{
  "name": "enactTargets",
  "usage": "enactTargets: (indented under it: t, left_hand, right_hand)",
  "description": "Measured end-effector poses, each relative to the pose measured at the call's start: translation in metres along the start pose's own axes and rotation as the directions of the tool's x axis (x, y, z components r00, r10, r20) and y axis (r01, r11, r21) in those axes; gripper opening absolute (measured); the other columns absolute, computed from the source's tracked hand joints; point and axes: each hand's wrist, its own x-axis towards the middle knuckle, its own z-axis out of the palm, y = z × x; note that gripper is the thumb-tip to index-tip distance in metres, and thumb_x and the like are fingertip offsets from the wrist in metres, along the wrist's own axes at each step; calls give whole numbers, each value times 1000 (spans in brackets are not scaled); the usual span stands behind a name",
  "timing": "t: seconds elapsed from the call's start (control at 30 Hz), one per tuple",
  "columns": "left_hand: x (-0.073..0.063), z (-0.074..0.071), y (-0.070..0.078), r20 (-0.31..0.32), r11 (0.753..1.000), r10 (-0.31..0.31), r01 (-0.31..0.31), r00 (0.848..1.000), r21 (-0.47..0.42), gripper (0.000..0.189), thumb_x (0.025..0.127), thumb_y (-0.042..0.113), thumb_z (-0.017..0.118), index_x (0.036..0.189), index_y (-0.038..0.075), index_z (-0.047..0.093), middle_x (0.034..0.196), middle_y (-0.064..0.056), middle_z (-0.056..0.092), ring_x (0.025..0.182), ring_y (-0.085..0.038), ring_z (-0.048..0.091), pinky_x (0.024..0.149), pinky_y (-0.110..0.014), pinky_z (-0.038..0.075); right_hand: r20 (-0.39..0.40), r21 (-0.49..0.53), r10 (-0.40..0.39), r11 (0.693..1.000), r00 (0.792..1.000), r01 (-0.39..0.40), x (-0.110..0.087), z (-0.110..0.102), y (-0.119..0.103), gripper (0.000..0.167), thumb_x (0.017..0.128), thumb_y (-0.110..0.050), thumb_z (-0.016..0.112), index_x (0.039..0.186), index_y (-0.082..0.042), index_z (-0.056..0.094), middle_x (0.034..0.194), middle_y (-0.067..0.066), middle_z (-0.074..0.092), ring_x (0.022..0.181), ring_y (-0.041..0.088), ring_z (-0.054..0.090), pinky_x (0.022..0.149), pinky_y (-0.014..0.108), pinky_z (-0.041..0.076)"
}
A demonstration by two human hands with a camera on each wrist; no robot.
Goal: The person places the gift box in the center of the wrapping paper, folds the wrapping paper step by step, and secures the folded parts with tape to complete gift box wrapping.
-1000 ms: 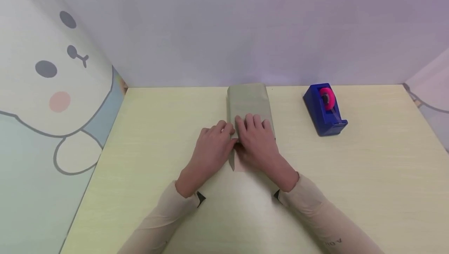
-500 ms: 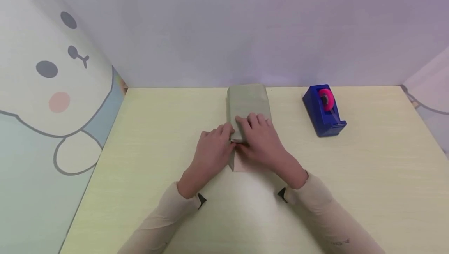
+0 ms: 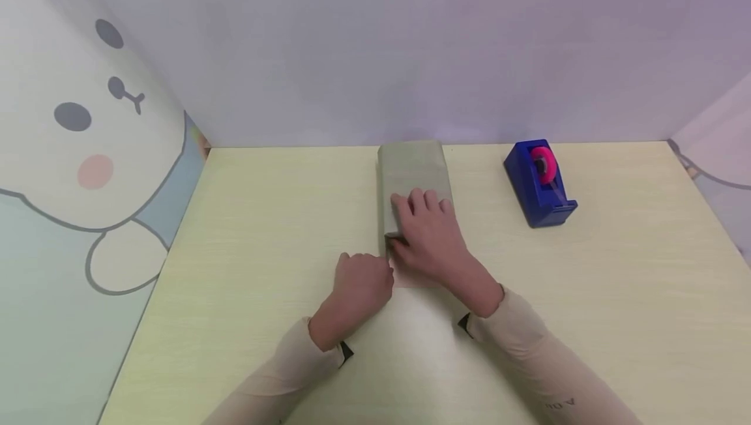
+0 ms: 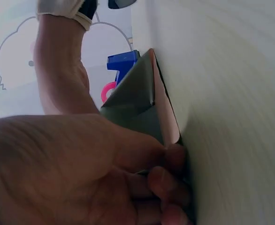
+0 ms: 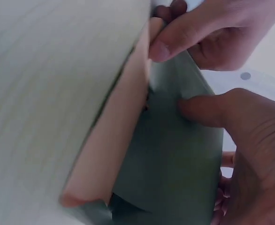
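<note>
Pinching the near-left end of a pale pinkish paper flap (image 5: 109, 131), the left hand (image 3: 362, 285) has its fingers curled in tight, thumb against the paper. Right hand (image 3: 433, 236) grips the near end of the grey-green, oblong, paper-wrapped package (image 3: 413, 171): fingers bent over the top, thumb pressed to the end face, spread only by the package between.

Package lies flat on the pale yellow wood-look table (image 3: 264, 216), far end near the plain lilac-grey backdrop (image 3: 375, 47). The flap sticks out from the package's near end, low by the tabletop.

Right of the package, apart from it: glossy blue tape dispenser (image 3: 522, 184) with a bright pink tape roll (image 3: 550, 165), touched by neither hand. Left side: white-and-blue panel (image 3: 35, 151) printed with a cartoon animal.

In the way: right hand covers part of the package top and flap in the head view; left hand hides the flap's left end there. In the left wrist view, folded paper partly blocks the dispenser.
</note>
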Motion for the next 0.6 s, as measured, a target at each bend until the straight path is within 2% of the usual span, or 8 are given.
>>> enactTargets:
  t: [0.07, 0.17, 0.37, 0.43, 0.53, 0.6]
  left_hand:
    - [-1, 0, 2, 28, 1000, 10, -11, 1000, 21, 42, 98, 24, 66, 59, 16, 52, 55, 1, 47, 53, -17, 45, 58, -32, 36]
    - [-2, 0, 3, 32, 999, 28, -29, 999, 40, 42, 98, 22, 67, 59, 15, 53, 55, 1, 46, 52, -16, 43, 58, -32, 34]
    - [-7, 1, 8, 46, 994, 58, -62, 997, 92, 39, 97, 21, 66, 61, 15, 54, 56, 1, 47, 55, -15, 43, 61, -31, 35]
    - [-8, 2, 8, 49, 991, 88, -92, 995, 97, 39, 97, 22, 66, 61, 15, 53, 56, 1, 46, 54, -15, 42, 61, -31, 34]
    - [-8, 2, -2, 41, 982, 186, -187, 982, 13, 41, 99, 24, 65, 61, 15, 52, 55, 3, 43, 54, -14, 40, 60, -30, 31]
    - [-6, -3, -16, 51, 954, 286, -280, 957, -110, 40, 101, 23, 62, 64, 14, 53, 56, 5, 41, 54, -12, 37, 60, -29, 32]
  right_hand:
    - [-9, -57, -4, 998, 1000, 3, 0, 2, -2, 61, 87, -34, 76, 137, -5, 53, 104, 16, 56, 91, 35, 50, 70, 44, 40]
    - [-9, -151, -14, 988, 1000, 13, -1, 5, -5, 62, 88, -31, 73, 139, -4, 52, 107, 18, 57, 92, 36, 51, 70, 45, 42]
    - [23, -202, -9, 979, 1000, 14, -1, 7, -7, 64, 91, -29, 71, 145, -3, 49, 113, 20, 57, 95, 36, 52, 73, 45, 44]
    - [23, -214, -11, 977, 1000, 16, -2, 8, -7, 64, 91, -29, 71, 145, -3, 49, 114, 20, 58, 95, 36, 52, 73, 45, 44]
    - [16, -224, -17, 974, 1000, 20, -2, 9, -7, 64, 91, -30, 71, 145, -3, 49, 114, 20, 58, 94, 35, 52, 72, 44, 43]
    - [8, -223, -21, 974, 1000, 23, -2, 10, -6, 65, 90, -30, 72, 145, -3, 48, 113, 19, 57, 93, 35, 51, 72, 43, 43]
